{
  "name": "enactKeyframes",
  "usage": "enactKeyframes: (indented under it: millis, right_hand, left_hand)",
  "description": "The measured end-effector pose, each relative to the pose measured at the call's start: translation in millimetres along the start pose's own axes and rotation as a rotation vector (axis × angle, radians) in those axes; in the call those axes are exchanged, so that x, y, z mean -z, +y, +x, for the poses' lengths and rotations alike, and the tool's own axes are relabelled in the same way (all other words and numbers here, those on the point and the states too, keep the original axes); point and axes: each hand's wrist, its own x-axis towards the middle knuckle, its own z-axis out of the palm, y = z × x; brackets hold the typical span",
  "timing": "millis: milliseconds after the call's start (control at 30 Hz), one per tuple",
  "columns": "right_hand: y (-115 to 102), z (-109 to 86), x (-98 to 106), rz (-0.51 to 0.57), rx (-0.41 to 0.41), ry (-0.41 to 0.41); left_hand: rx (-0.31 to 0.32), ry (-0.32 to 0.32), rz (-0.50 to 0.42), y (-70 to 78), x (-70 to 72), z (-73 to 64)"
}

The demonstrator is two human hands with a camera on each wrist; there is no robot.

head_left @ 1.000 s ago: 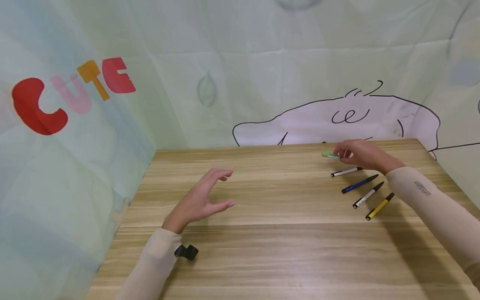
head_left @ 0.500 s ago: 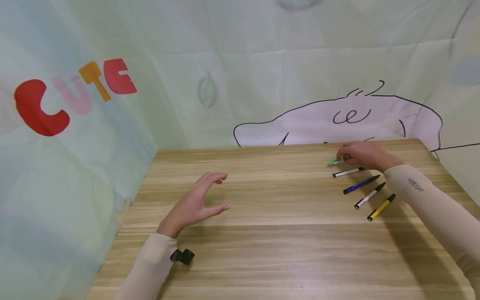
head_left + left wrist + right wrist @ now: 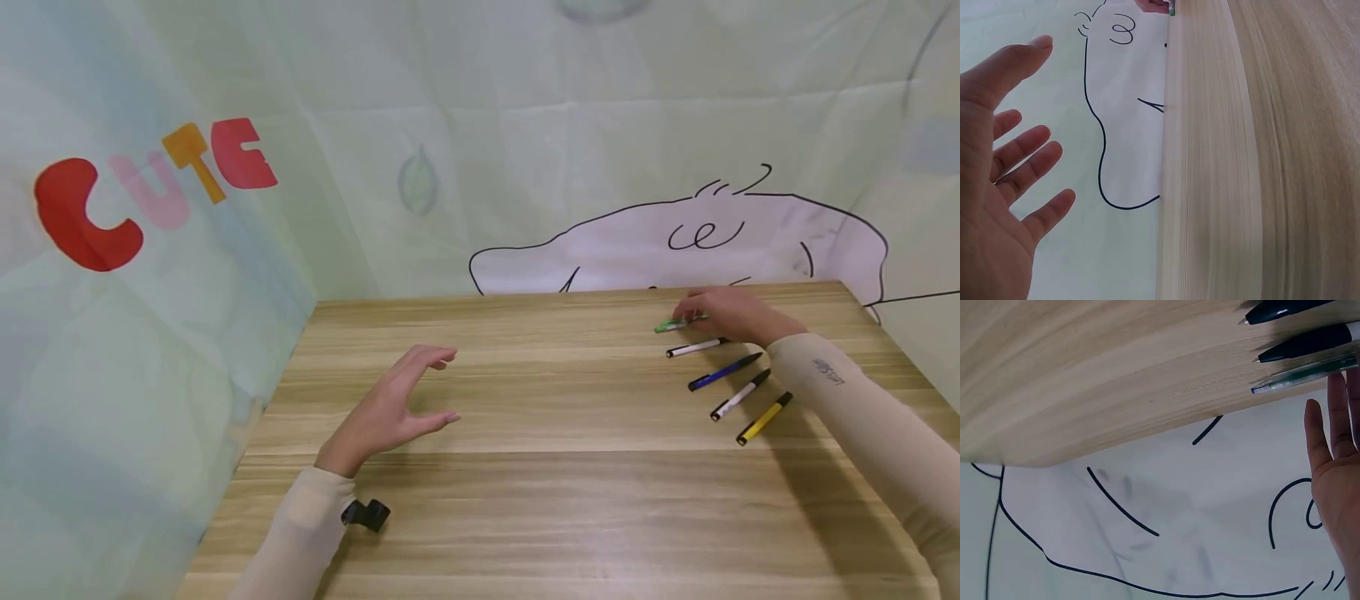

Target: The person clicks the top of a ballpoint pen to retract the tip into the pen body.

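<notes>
The green pen (image 3: pixel 670 326) lies low at the far edge of the desk (image 3: pixel 540 492), between one and two o'clock if the desk seen from the head camera is a clock face with twelve at the far side. The fingers of the right hand (image 3: pixel 731 315) bend down over its body and seem to pinch it; the thumb is hidden, so how firm that hold is I cannot tell. From it a slanted row runs round towards three o'clock: a black-tipped white pen (image 3: pixel 693 348) just beside, a blue pen (image 3: pixel 723 372), a second white pen (image 3: pixel 738 396) and a yellow pen (image 3: pixel 763 419). The left hand (image 3: pixel 390 404), between nine and ten o'clock, has its fingers spread from the thumb and holds nothing. The likeliest trouble is rolling: a sideways flick as the fingers part could send the green pen towards twelve and over the edge, or towards six into its white neighbour. The right sleeve (image 3: pixel 847 392) slants close by the row's black tips, so a low sweep towards four o'clock might brush several pens askew.
</notes>
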Motion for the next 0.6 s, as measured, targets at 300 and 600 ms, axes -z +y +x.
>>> enactKeyframes:
  millis: [300, 600]
  right_hand:
    - [11, -18.4, 5, 0.335, -0.022, 0.051]
    - [15, -30.9, -2, 0.536, -0.062, -0.007]
  left_hand:
    - [0.014, -0.003, -0.010, 0.1, -1.1, 0.2]
    - [0.008, -0.011, -0.005, 0.4, -2.9, 1.1]
